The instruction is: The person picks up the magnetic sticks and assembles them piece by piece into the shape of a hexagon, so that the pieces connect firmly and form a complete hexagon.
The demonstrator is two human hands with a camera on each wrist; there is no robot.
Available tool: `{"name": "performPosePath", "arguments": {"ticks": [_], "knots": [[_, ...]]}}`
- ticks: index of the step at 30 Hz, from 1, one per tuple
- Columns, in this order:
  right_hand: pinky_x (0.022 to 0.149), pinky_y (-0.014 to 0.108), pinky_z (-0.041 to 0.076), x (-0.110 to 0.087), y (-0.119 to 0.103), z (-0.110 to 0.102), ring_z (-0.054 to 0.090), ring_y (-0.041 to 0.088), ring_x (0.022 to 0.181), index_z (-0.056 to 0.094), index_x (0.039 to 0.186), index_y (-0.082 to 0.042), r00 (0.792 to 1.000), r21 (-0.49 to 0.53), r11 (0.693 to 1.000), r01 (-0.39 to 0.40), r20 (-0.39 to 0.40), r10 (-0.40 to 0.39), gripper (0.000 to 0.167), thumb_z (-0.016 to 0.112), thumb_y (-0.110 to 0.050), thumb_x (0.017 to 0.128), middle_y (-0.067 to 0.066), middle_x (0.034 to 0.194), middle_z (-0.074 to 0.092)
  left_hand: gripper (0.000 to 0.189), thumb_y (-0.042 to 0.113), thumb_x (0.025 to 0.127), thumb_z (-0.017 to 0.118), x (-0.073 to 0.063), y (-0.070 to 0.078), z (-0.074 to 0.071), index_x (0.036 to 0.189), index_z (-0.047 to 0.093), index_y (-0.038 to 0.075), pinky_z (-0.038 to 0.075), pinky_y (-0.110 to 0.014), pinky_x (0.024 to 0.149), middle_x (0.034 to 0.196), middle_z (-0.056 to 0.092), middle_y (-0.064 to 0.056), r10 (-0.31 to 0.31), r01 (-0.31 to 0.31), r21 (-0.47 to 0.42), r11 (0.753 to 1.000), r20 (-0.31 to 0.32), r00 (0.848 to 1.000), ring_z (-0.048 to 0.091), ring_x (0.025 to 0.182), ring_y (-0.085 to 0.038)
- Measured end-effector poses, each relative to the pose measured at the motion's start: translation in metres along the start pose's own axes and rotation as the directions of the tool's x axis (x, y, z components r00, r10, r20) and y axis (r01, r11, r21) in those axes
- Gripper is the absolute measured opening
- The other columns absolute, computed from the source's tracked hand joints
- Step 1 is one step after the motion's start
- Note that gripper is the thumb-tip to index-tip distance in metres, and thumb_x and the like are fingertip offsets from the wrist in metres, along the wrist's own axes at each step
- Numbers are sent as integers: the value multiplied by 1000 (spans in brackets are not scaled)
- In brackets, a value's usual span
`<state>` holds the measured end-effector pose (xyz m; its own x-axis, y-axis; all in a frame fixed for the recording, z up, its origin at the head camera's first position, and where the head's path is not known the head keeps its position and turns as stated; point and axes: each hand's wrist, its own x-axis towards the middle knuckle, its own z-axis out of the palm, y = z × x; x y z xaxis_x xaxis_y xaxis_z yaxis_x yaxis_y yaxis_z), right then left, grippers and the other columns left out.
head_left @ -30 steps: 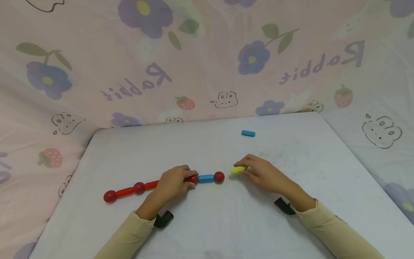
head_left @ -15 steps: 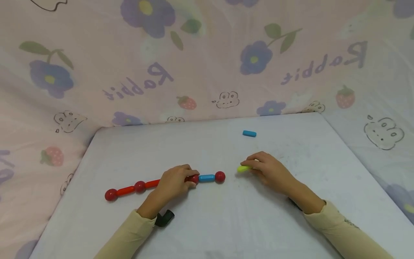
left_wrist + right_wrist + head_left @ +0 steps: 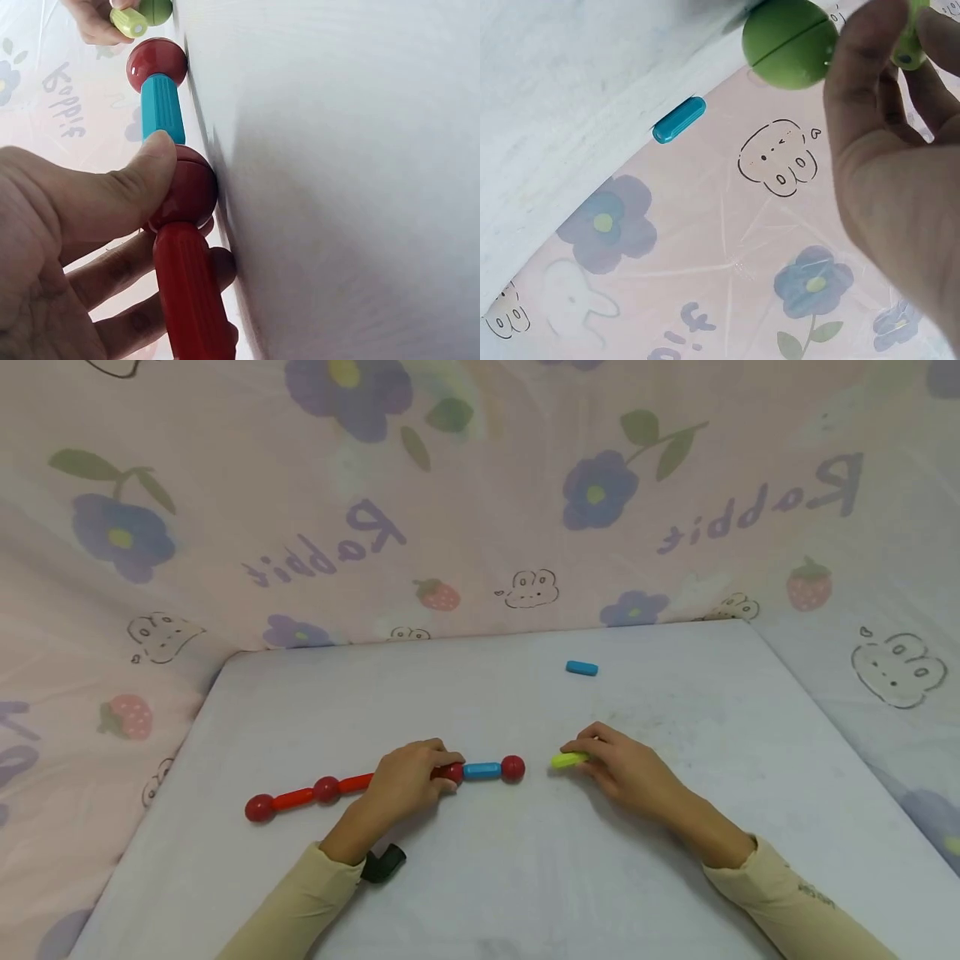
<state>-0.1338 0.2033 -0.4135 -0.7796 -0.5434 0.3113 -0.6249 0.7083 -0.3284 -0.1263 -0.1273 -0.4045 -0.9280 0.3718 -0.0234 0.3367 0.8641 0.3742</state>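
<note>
A chain of magnetic building rods and balls lies across the table: red balls, red rods and a blue rod (image 3: 482, 771), with a red end ball (image 3: 513, 768). My left hand (image 3: 408, 779) grips a red ball (image 3: 191, 187) along this chain, thumb on top and fingers behind, hiding part of it in the head view. Just right of the end ball, and apart from it, my right hand (image 3: 630, 777) pinches a yellow-green rod (image 3: 568, 760) between thumb and fingers. A green ball (image 3: 791, 45) shows beside the right hand in the right wrist view; in the head view it is hidden.
A loose blue rod (image 3: 582, 668) lies toward the back of the white table (image 3: 420, 693). Patterned cloth (image 3: 480, 510) hangs behind the table and at both sides. A black strap piece (image 3: 384, 864) sticks out at the left wrist.
The right hand has drawn a little to the right with the yellow-green rod, then slightly nearer. The left hand keeps its grip on the chain.
</note>
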Motion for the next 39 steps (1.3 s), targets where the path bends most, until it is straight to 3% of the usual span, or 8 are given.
{"name": "performPosePath", "arguments": {"ticks": [10, 21, 39], "knots": [[86, 34, 55, 3, -2, -1, 61, 9, 99, 71, 115, -21, 998, 57, 998, 22, 58, -25, 28, 75, -13, 89, -7, 107, 62, 34, 24, 83, 81, 0, 2, -2, 117, 74, 24, 50, -34, 74, 103, 69, 0, -6, 6, 5, 1000, 12, 1000, 59, 90, -17], [88, 33, 54, 15, -11, 4, 60, 8, 100, 71, 116, -21, 997, 67, 997, 40, 67, -44, 27, 74, -15, 90, -8, 108, 62, 35, 25, 83, 81, -1, 2, -1, 117, 75, 22, 50, -33, 73, 103, 69, 0, -9, 9, 5, 1000, 5, 1000, 58, 89, -17], [87, 32, 56, 20, -21, 11, 61, 8, 97, 70, 119, -20, 989, 14, 1000, -26, 147, 24, 30, 75, -19, 89, -7, 106, 64, 35, 24, 82, 82, -1, 2, -1, 116, 75, 22, 50, -32, 72, 100, 68, 0, 15, -15, 10, 1000, -11, 1000, 58, 86, -16]]}}
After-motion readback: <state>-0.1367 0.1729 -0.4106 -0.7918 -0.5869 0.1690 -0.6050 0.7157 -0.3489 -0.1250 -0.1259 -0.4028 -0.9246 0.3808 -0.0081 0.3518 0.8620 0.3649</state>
